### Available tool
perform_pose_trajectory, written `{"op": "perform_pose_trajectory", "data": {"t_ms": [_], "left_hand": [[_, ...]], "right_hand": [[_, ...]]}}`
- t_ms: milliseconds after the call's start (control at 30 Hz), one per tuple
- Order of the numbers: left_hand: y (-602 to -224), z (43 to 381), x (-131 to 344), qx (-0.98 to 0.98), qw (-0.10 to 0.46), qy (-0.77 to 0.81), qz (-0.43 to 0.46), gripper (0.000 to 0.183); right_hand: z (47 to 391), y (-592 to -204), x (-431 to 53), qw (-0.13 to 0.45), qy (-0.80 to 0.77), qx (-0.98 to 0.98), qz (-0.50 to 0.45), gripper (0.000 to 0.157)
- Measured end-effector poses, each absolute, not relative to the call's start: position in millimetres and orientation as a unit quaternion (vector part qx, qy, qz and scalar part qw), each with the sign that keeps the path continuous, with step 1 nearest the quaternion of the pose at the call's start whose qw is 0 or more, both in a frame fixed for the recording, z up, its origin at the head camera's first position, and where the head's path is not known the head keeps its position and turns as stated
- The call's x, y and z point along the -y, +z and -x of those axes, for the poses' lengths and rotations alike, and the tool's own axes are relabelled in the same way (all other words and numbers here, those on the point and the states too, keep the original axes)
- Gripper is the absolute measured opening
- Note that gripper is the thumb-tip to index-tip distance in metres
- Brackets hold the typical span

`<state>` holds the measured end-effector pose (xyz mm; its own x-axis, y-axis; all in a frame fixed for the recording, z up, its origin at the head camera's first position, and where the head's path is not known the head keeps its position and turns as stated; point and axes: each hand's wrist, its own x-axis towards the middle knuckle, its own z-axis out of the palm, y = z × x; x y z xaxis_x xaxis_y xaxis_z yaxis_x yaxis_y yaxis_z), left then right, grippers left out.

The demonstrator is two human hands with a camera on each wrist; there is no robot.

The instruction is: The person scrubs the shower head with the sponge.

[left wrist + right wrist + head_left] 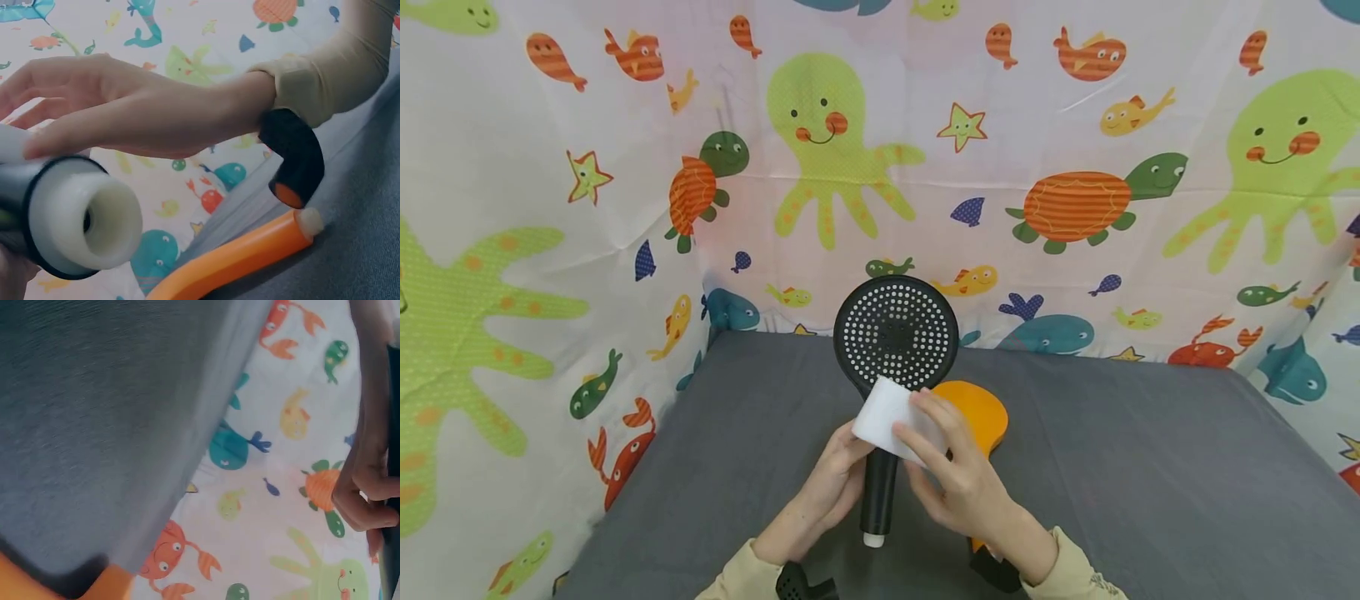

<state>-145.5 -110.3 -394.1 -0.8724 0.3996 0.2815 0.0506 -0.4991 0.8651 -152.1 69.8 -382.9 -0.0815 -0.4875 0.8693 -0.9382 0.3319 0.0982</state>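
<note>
A black shower head (895, 329) stands upright in the middle of the head view, its round perforated face toward me and its white-tipped handle pointing down. My left hand (835, 483) holds it from the left, and the right wrist view shows curled fingers (369, 500) against the dark handle (394, 425). With thumb and fingers, my right hand (958, 479) holds a white sponge-like block (887, 412) in front of the shower head's neck. The block hides that neck and part of the left fingertips. In the left wrist view, the white hollow end (103, 219) of the handle faces the camera.
An orange shower head (981, 412) lies on the grey cloth-covered table (1135, 467), partly behind my right hand. Sea-animal curtains (880, 183) surround the table at the back and sides. Black straps (805, 583) sit at both wrists.
</note>
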Motion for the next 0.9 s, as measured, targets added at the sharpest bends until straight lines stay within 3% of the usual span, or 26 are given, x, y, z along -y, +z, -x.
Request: {"op": "perform_pose_trajectory", "data": {"t_ms": [100,367,733,800,900], "left_hand": [[-394.3,146.1,109.1,-0.479,0.086,0.840,-0.239,0.026],[-391.4,150.2,111.6,-0.409,0.085,0.868,-0.269,0.032],[-388.4,144.1,109.0,-0.441,0.143,0.843,-0.272,0.030],[-388.2,143.2,108.2,-0.428,0.158,0.846,-0.275,0.030],[-389.9,144.1,108.9,-0.427,0.161,0.847,-0.272,0.031]], "right_hand": [[147.5,-385.3,-69.6,0.438,0.266,0.683,-0.521,0.032],[133.0,-401.0,-74.9,0.384,0.219,0.608,-0.660,0.031],[166.0,-369.3,-75.7,0.548,0.253,0.620,-0.501,0.016],[165.4,-367.8,-76.8,0.543,0.263,0.628,-0.491,0.019],[158.4,-373.8,-79.4,0.481,0.294,0.643,-0.518,0.025]]}}
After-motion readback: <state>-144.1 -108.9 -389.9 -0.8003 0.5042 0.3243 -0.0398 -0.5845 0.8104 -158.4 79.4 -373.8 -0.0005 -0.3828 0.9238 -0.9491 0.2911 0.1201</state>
